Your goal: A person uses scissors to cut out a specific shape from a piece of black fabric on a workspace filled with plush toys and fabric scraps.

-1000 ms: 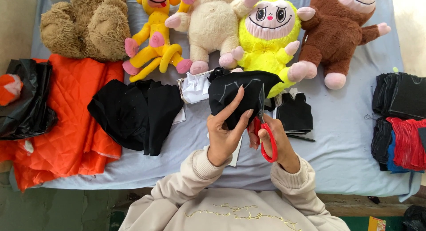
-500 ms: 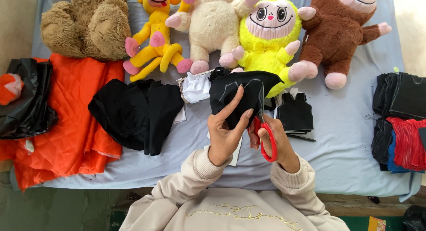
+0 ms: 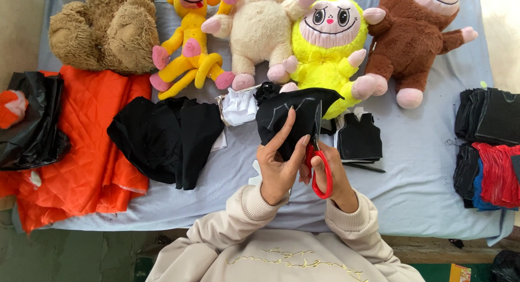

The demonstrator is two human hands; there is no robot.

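The person's left hand (image 3: 279, 165) holds up a floppy piece of black cloth with thin chalk lines drawn on it (image 3: 292, 117). The fingers are bent around the bottom edge of the cloth, and one long finger lies flat up the front of it. The cloth is up in the air, just above the pale blue sheet that covers the table (image 3: 422, 168), right in front of the person's chest.

The right hand (image 3: 333, 176) is wrapped around a pair of scissors with red loop handles (image 3: 318, 168). The fingers go through the loops. The blades point up into the cloth, but I cannot tell how far apart they are.

This cloth looks thin, soft and very light. It bends and droops where nothing holds it up, so it probably wants a firm pinch close to the cutting line to keep it flat. It does not look slippery or easy to break.

To the left lies a bigger heap of loose black cloth (image 3: 168, 136), and next to that a puffy orange quilted cloth (image 3: 86, 152). Just right of the hands sits a small black cut shape like a tiny vest (image 3: 360, 138). Behind the held cloth sits a fuzzy bright yellow toy with big round eyes (image 3: 325, 49). At the far right edge are stacks of black and red cut pieces (image 3: 487, 146).
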